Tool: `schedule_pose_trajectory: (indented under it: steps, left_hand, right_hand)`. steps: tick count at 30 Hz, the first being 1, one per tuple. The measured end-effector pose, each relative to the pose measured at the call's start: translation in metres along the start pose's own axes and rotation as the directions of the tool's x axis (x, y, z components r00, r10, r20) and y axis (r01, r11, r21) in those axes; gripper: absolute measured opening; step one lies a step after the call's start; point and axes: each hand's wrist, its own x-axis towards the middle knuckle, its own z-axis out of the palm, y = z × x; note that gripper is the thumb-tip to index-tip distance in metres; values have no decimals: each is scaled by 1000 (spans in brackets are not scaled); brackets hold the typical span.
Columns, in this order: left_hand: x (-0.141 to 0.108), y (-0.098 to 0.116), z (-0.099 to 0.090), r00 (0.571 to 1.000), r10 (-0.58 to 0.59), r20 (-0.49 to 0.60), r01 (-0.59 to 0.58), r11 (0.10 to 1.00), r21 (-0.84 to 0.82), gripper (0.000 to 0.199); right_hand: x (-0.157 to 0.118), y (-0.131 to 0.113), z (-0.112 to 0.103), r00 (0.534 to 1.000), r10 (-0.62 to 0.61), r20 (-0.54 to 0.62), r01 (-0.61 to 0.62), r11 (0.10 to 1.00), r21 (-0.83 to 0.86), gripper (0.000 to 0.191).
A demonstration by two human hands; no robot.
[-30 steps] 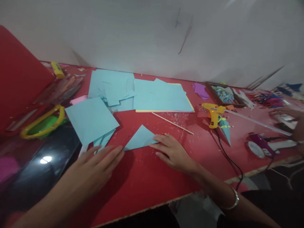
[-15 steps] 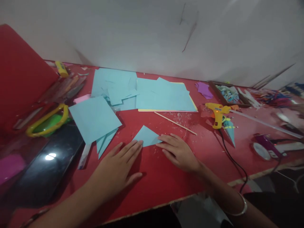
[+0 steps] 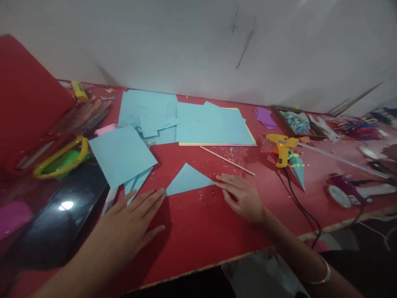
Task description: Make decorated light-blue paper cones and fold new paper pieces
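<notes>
A light blue paper triangle [image 3: 190,180] lies flat on the red table [image 3: 198,227], its long edge toward me. At its left corner, the fingertips of my left hand [image 3: 133,221] touch or nearly touch the paper; the fingers are stretched out and hold nothing. My right hand [image 3: 242,198] rests at the right corner with its fingertips on the paper's tip, fingers extended and somewhat apart. Beyond the triangle lies a thin wooden stick [image 3: 228,160]. A blue square sheet [image 3: 123,155] sits to the left over smaller blue pieces [image 3: 138,182].
Large blue sheets [image 3: 214,124] lie along the wall. On the right are a yellow glue gun [image 3: 282,147] with its black cord, a blue paper cone [image 3: 297,171] and a purple device [image 3: 347,189]. A dark glossy tablet-like slab [image 3: 62,219] is at left.
My left hand has slid left along the folded edge, and my right hand has shifted slightly right. More of the blue triangle now shows between them.
</notes>
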Motion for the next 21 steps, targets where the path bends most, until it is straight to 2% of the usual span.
schedule_pose_trajectory:
  steps: [5, 10, 13, 15, 17, 19, 21]
  left_hand:
    - [2, 3, -4, 999, -28, 26, 27, 999, 37, 39]
    - [7, 1, -4, 999, -24, -23, 25, 999, 34, 38]
    - [16, -1, -5, 996, -90, 6, 90, 995, 43, 33]
    - [25, 0, -5, 986, -166, 4, 165, 985, 44, 29]
    - [34, 2, -4, 975, -220, 1, 220, 975, 12, 38]
    - [43, 2, 0, 970, -244, 17, 245, 969, -37, 45]
    - [51, 0, 4, 967, -250, 49, 254, 962, -103, 43]
  right_hand:
    - [-1, 2, 0, 1000, 11, -5, -11, 999, 37, 29]
    - [5, 0, -5, 994, 90, 63, -96, 991, 91, 27]
    - [19, -7, -9, 986, 123, 111, -138, 980, 146, 28]
    - [31, -14, -10, 984, 109, 141, -136, 970, 201, 36]
    - [45, -22, -8, 974, 73, 213, -119, 969, 216, 44]
    - [59, -30, -4, 954, 75, 290, -130, 976, 174, 39]
    - [70, -35, 2, 942, 89, 325, -154, 972, 179, 29]
